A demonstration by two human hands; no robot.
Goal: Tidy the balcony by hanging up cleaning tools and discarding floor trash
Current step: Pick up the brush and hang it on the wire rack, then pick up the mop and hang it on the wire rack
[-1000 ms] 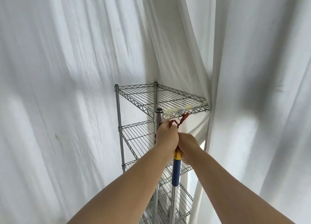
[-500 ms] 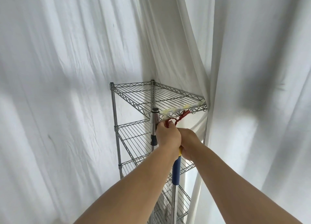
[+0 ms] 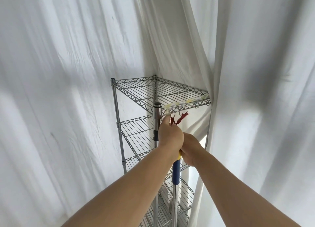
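Observation:
A cleaning tool's long metal pole with a blue and yellow grip (image 3: 175, 173) stands upright in front of a chrome wire shelf rack (image 3: 136, 97). A red string loop (image 3: 180, 119) at the pole's top reaches up toward small hooks under the rack's top shelf edge. My left hand (image 3: 170, 135) pinches the red string just below the hooks. Beside it and a little lower, my right hand (image 3: 191, 150) grips the top of the handle. The pole's upper end is hidden behind both hands.
White curtains (image 3: 68, 73) hang all around the rack and press against its right side. The rack has several wire tiers below the top one. A strip of yellow-patterned tape (image 3: 185, 101) runs along the top shelf's front edge.
Both hands have risen slightly toward the top shelf edge, lifting the red string closer to the hooks. The view has shifted a little.

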